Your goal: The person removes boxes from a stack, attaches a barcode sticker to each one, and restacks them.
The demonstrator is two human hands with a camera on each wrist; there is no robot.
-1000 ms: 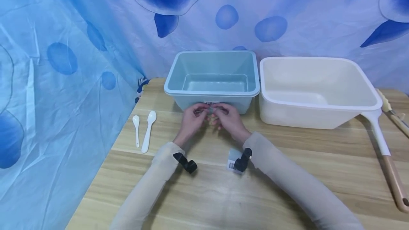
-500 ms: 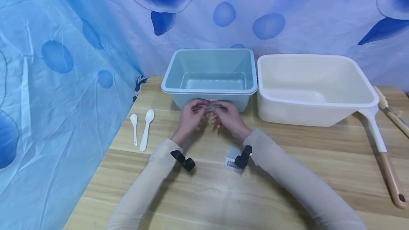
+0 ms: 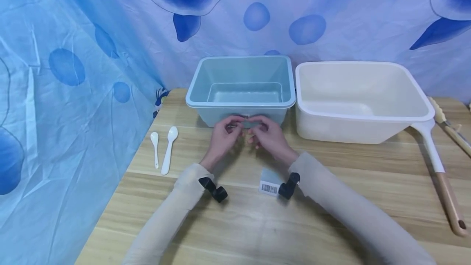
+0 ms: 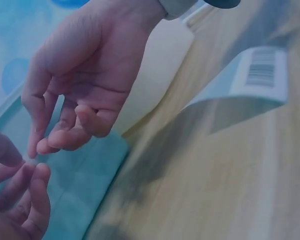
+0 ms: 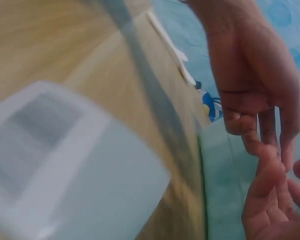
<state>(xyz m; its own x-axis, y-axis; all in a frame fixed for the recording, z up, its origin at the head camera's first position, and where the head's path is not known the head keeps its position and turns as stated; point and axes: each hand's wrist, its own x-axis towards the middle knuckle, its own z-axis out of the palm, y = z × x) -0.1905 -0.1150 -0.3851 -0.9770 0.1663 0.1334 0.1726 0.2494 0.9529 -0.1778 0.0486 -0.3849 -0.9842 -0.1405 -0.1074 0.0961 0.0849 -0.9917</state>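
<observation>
Head view, left to right: two white spoons [image 3: 164, 149] near table's left edge, well apart from hands. Left hand [image 3: 222, 138] and right hand [image 3: 268, 137] fingertip to fingertip just before front wall of pale blue tub [image 3: 241, 89], pinching something small and clear between them; item too small and blurred to identify, wrist views no help. Fingers curled inward on both hands. Barcode label card [image 3: 270, 182] flat on wood between forearms, partly hidden by right wrist camera. Cream basin [image 3: 360, 99] just right of tub, nearly touching. Wooden-handled tool [image 3: 443, 179] far right. Bare wood in front of forearms.
</observation>
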